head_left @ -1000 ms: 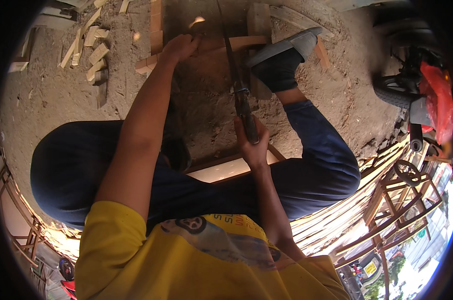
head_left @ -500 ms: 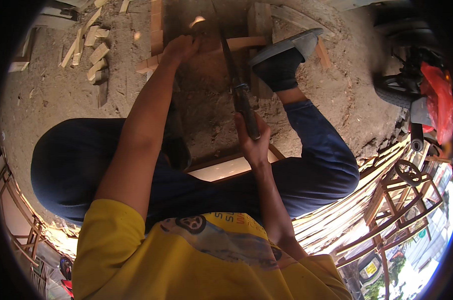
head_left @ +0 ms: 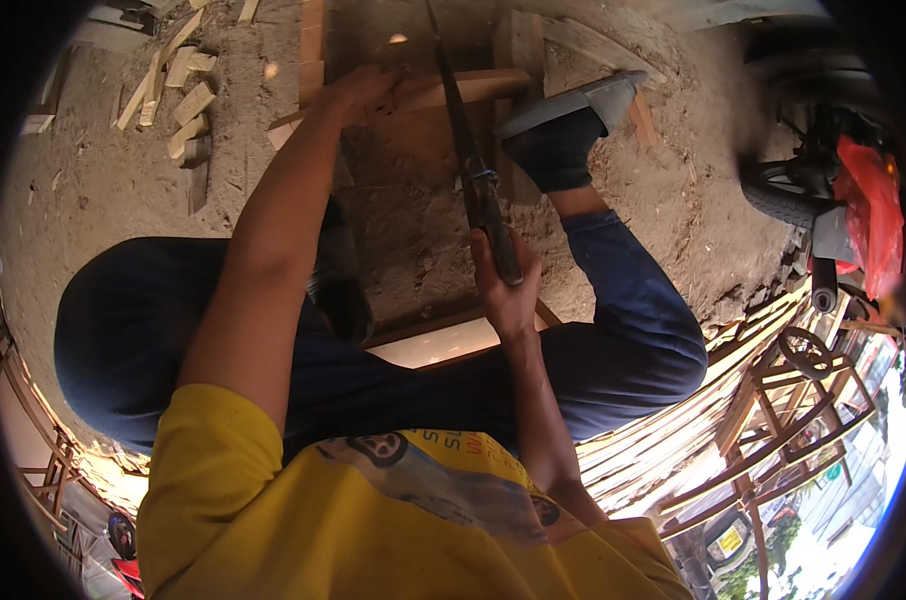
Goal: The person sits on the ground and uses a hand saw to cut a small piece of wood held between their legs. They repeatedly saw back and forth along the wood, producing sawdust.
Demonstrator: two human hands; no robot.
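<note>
My right hand (head_left: 507, 285) is wrapped round the worn handle of a long, narrow, dark-bladed tool (head_left: 462, 130), seen nearly edge-on, so its exact kind is unclear. The blade points away from me and crosses a reddish-brown wooden strip (head_left: 463, 91). Farther left, my left hand (head_left: 363, 92) is closed on that strip, with its fingertips partly hidden. The strip's right end lies against a wooden block (head_left: 519, 150) beside my shod foot (head_left: 573, 110).
Several short wood offcuts (head_left: 191, 104) lie on the dirt floor at the far left. To the right stand a wheel (head_left: 788, 190) and a red plastic bag (head_left: 866, 215). Long wood strips (head_left: 663, 445) are stacked at the lower right, near a wooden frame (head_left: 788, 420).
My view has shifted slightly. My left hand keeps its place on the strip, and my right hand still holds the tool at nearly the same spot.
</note>
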